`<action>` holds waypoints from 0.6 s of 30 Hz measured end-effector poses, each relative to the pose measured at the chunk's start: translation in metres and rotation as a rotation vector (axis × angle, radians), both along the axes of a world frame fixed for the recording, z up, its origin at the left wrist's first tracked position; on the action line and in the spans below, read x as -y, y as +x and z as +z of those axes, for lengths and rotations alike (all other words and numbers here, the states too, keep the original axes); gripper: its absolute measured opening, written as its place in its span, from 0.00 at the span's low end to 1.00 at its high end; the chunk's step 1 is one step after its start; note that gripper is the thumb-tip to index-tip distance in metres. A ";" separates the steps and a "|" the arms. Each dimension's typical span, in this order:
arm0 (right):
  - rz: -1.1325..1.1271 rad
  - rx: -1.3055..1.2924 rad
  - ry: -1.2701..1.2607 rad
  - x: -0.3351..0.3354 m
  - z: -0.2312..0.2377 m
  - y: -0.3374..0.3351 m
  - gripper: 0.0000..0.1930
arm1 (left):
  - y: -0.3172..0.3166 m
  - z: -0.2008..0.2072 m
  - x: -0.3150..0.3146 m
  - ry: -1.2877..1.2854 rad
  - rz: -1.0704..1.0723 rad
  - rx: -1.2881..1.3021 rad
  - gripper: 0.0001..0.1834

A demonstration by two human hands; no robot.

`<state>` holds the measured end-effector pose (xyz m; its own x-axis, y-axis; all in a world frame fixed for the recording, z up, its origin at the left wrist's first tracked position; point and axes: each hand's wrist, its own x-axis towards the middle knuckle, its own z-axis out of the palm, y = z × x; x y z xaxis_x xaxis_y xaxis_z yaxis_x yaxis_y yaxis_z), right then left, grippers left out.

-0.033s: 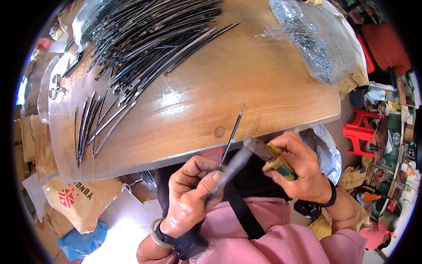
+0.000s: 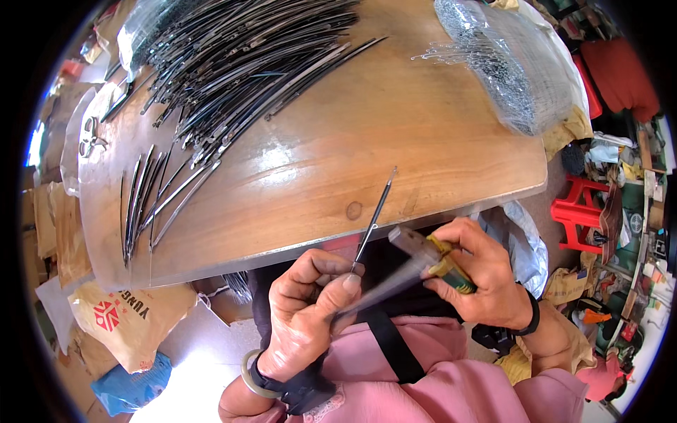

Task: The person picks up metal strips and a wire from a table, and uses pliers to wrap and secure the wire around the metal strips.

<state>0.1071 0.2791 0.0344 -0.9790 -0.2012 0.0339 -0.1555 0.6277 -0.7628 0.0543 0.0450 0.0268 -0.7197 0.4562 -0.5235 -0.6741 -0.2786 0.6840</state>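
Observation:
My left hand is closed, its thumb and fingertips pinching a thin black rod with a small metal tip. The rod slants up over the table's near edge. A grey strip, smeared by motion, runs from beside my left hand toward the pliers; I cannot tell whether it is gripped by them. My right hand is wrapped round the yellow-and-green handles of the pliers, whose metal jaws face left, close to the rod but apart from it.
On the wooden table lie a large heap of black rods, a smaller group of rods and scissors. A clear bag of metal wires sits far right. Beyond the table are a red stool and a tan bag.
The pliers have shifted slightly down and to the right. The blurred strip has swung lower on its right end. My left hand and the black rod have barely moved.

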 end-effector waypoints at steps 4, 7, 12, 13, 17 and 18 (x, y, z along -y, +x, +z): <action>0.034 0.146 -0.109 0.008 0.004 0.002 0.11 | 0.006 0.006 -0.002 -0.132 0.050 -0.167 0.04; 0.154 0.150 -0.065 0.009 0.005 0.000 0.18 | 0.006 0.006 -0.001 -0.196 0.028 -0.234 0.04; 0.252 0.056 0.136 0.013 -0.004 -0.002 0.20 | 0.000 -0.009 -0.006 -0.216 0.041 -0.235 0.04; 0.269 0.070 0.139 0.013 -0.003 -0.006 0.20 | -0.001 -0.013 -0.008 -0.218 0.066 -0.245 0.04; 0.280 0.051 0.102 0.020 -0.002 -0.026 0.18 | -0.015 0.000 -0.005 -0.239 0.147 -0.214 0.04; 0.244 0.023 0.071 0.026 -0.002 -0.031 0.18 | -0.019 0.001 -0.003 -0.180 0.157 -0.170 0.04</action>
